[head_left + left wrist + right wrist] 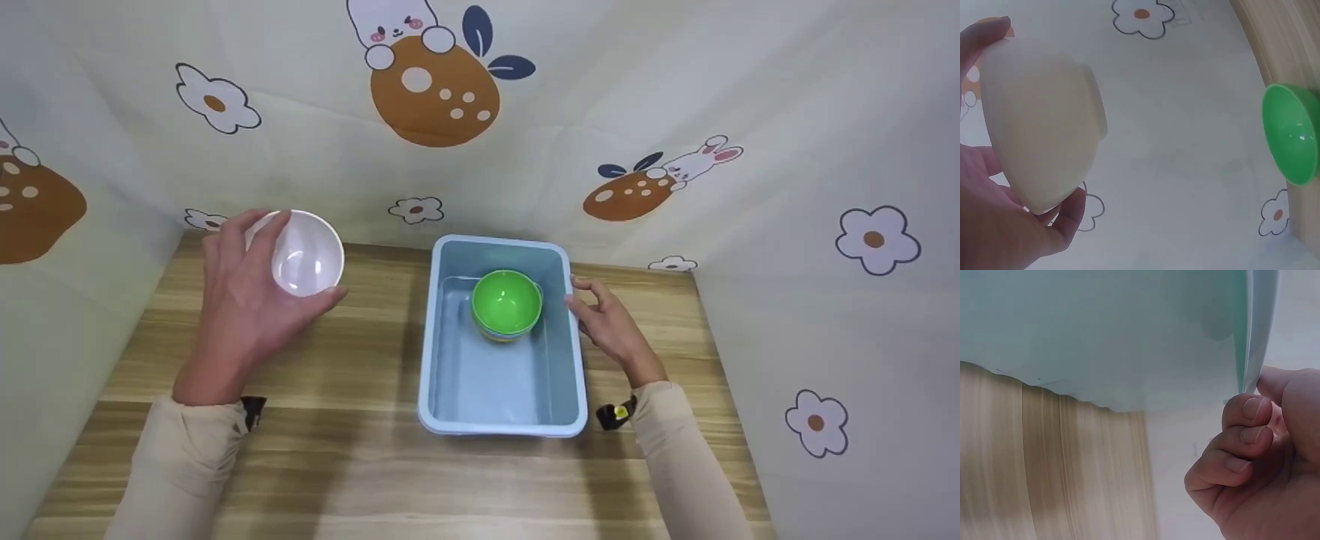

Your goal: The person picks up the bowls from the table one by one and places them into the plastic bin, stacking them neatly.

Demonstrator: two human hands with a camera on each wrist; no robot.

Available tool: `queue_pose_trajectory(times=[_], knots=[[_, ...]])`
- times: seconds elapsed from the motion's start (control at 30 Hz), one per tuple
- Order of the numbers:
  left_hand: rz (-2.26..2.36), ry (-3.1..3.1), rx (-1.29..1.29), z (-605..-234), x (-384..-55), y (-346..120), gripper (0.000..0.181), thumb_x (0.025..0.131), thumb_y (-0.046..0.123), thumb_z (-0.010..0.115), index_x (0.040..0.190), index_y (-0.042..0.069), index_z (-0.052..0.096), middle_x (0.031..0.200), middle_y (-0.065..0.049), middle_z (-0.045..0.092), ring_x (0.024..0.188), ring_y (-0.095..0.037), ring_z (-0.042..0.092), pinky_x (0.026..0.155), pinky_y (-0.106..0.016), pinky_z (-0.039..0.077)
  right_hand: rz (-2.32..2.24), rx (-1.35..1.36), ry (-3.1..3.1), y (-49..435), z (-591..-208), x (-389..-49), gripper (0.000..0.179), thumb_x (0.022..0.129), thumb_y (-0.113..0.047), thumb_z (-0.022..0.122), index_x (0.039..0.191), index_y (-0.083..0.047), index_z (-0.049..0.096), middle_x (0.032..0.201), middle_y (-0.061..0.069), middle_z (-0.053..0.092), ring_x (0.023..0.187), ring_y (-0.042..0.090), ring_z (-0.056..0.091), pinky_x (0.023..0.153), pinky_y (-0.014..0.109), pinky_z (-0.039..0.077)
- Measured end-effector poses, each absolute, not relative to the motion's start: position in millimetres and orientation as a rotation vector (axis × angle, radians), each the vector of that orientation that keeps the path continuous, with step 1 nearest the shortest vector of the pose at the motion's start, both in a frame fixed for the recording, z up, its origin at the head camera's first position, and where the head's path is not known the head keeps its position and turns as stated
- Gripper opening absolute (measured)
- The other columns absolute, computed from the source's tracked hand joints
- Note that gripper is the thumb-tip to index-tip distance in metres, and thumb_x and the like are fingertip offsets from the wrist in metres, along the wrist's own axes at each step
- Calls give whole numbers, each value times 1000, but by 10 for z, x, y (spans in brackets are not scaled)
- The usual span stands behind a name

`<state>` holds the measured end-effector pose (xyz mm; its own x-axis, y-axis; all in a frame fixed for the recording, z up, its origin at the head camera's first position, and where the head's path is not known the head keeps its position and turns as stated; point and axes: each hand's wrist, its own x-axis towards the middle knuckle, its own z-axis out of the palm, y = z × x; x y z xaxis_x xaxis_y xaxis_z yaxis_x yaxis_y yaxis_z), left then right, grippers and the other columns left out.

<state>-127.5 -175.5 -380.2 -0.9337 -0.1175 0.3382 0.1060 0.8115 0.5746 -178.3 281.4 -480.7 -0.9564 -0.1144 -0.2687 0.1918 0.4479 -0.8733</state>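
Note:
My left hand (247, 289) holds a small white bowl (311, 259) above the left part of the table, fingers and thumb spread round its rim. In the left wrist view the white bowl (1044, 124) is seen from the side, tilted. Over at the right edge of that view, a green bowl (1292, 135) is on the wood. My right hand (607, 322) pinches the right rim of a light blue plastic tub (429, 345). Inside the tub, toward its back, a bright green bowl (507, 301) tops a stack, with blue and yellow edges under it.
The wood-grain table (360, 465) meets a patterned cloth (555, 195) at the back and both sides. Printed on the cloth are rabbits, flowers and orange shapes. Dark wrist mounts (616, 412) sit by the sleeves.

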Motion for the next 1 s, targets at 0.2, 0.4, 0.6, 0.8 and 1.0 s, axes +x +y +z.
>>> queue_pose_trajectory(times=[0.2, 0.4, 0.6, 0.8, 1.0], knots=[[-858, -2595, -113, -3757, -1268, -1616, 99, 60, 42, 95, 145, 13, 53, 150, -16, 43, 134, -41, 35, 100, -65, 40, -1488, 64, 2440, 2828, -4816, -1795, 55, 104, -41, 55, 149, -12, 43, 116, 19, 73, 93, 20, 71, 81, 23, 56], [-855, -2622, -164, -3696, -1276, -1512, 99, 61, 42, 94, 147, 14, 52, 151, -15, 43, 134, -40, 36, 99, -65, 41, -1475, 39, 2449, 2820, -4816, -1786, 56, 104, -42, 55, 149, -12, 43, 132, 22, 67, 114, 27, 71, 100, 38, 57], [-835, -2622, -235, -3647, -1304, -1420, 98, 62, 43, 93, 146, 14, 53, 149, -16, 45, 130, -41, 39, 101, -62, 40, -1534, 32, 2419, 2820, -4823, -1788, 52, 105, -34, 56, 149, -9, 43, 138, 22, 64, 105, 20, 73, 95, 33, 58], [-828, -2638, -261, -3620, -1336, -1330, 98, 61, 47, 92, 146, 16, 53, 150, -13, 45, 132, -38, 40, 97, -63, 46, -1577, 21, 2387, 2807, -4826, -1795, 52, 105, -30, 56, 149, -6, 42, 149, 19, 55, 106, 18, 73, 92, 31, 58], [-836, -2651, -319, -3621, -1396, -1224, 100, 62, 50, 91, 147, 14, 53, 150, -12, 44, 131, -37, 41, 101, -60, 46, -1546, 41, 2409, 2806, -4826, -1799, 52, 105, -35, 56, 148, -8, 44, 131, 23, 68, 107, 23, 73, 90, 28, 59]])
